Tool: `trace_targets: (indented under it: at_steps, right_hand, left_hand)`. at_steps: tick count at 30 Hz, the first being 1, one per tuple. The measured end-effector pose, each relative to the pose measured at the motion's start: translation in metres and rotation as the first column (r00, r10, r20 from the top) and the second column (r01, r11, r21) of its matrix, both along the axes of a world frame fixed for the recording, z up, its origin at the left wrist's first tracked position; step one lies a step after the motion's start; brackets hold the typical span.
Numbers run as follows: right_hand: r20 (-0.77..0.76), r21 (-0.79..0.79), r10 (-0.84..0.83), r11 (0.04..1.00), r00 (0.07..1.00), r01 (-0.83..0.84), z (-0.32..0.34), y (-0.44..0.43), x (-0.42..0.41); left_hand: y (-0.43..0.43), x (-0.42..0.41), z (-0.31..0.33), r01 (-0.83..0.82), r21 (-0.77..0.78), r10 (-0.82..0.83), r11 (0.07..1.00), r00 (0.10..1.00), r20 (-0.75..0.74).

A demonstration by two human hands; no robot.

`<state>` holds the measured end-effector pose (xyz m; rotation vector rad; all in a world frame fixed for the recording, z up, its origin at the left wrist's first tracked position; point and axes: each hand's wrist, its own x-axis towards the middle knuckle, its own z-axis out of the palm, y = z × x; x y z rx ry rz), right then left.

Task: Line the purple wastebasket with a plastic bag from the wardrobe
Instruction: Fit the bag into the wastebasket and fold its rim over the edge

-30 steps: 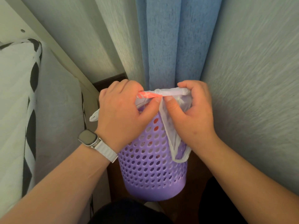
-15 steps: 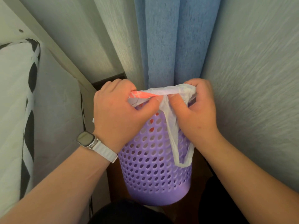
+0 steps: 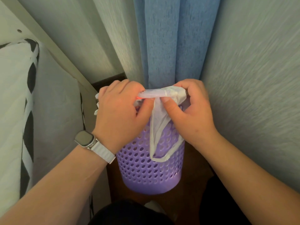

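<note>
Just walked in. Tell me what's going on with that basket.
A person is fitting a white plastic bag over the top of a purple wastebasket that stands on the floor in front of a blue curtain. The left hand and right hand each grip the bunched bag at the rim. One bag handle hangs down the outside of the basket. The lining is not yet finished.

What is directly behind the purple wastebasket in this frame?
A blue curtain hangs directly behind the purple wastebasket, between pale textured walls. The left hand, right hand and white plastic bag cover the rim, so the wastebasket's inside cannot be seen.
</note>
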<state>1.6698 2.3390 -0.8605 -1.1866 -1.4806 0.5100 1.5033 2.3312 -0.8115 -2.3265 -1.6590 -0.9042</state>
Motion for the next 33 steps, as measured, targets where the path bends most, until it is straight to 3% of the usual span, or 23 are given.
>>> trace_targets:
  at_steps: [4,10,14,20,27,33]
  right_hand:
    - [-0.001,0.046,0.027,0.999,1.000,-0.026,-0.007,0.007,0.012]
    - [-0.023,-0.011,-0.041,0.999,0.999,0.041,-0.015,0.008,0.011]
    - [0.030,-0.009,-0.065,0.998,0.997,0.065,-0.019,0.008,0.010]
    - [0.236,0.063,-0.004,0.998,0.972,-0.012,-0.040,0.013,0.019]
    - [0.515,0.005,0.220,0.966,0.828,-0.260,-0.070,0.022,0.035]
    - [0.643,0.018,0.179,0.969,0.745,-0.248,-0.092,0.017,0.026]
  left_hand:
    - [0.002,-0.004,-0.001,-0.001,-0.004,0.001,1.000,0.999,0.032]
    - [0.004,-0.006,-0.005,0.064,-0.036,-0.062,0.997,0.997,0.036]
    - [0.004,-0.011,-0.004,0.094,-0.075,-0.100,0.993,0.992,-0.074]
    - [0.007,-0.016,-0.017,0.131,-0.205,-0.179,0.970,0.956,-0.234]
    - [0.004,-0.015,-0.052,0.095,-0.213,-0.166,0.972,0.924,-0.343]
    - [-0.007,-0.020,-0.085,0.013,-0.313,-0.122,0.950,0.935,-0.332]
